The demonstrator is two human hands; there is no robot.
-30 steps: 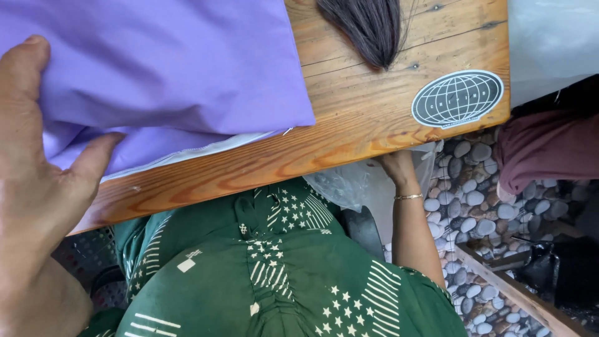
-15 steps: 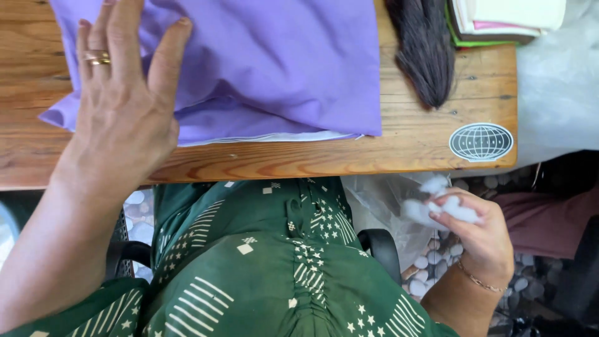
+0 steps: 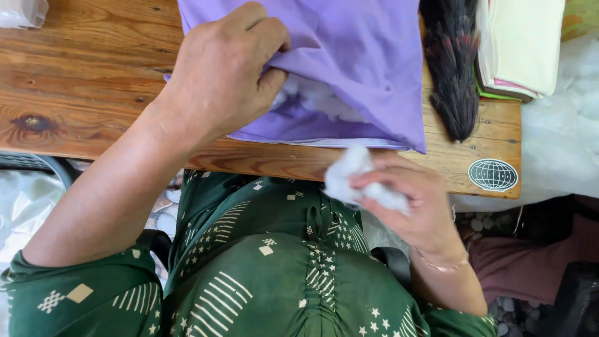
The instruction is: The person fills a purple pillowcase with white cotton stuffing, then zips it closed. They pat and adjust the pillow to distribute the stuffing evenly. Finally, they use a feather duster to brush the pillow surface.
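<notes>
Purple fabric cover (image 3: 349,56), a soft cloth casing with its open end facing me, lies on the brown wooden plank worktop (image 3: 81,81), centre to right, its near edge at the worktop's near edge. White fluffy fibre filling (image 3: 318,100) shows inside the mouth.

My left hand (image 3: 221,72) is closed on the upper layer of the cover at the opening, pinching the cloth and lifting it so the mouth gapes. My right hand (image 3: 415,200) sits just below the worktop's near edge, right of centre, fingers curled round a loose tuft of white stuffing (image 3: 349,178); the tuft is just beside the opening, not yet inside.

My read: stuffing step, mid-load, one handful staged at the mouth. Cover looks flat over most of its area, so I'd judge the fill far from complete.

Next move, as I judge it: left hand holds the mouth wide, right hand goes under the lifted layer and pushes the tuft toward the far end. The fibre is light and clingy, so strands may catch on the seam or fingers.

Other items: dark bristly brush head (image 3: 452,68) on the worktop just right of the cover, a stack of folded cream fabric (image 3: 524,43) at far right, a round globe sticker (image 3: 493,175) on the near right corner. Green patterned dress (image 3: 281,268) in my lap.
</notes>
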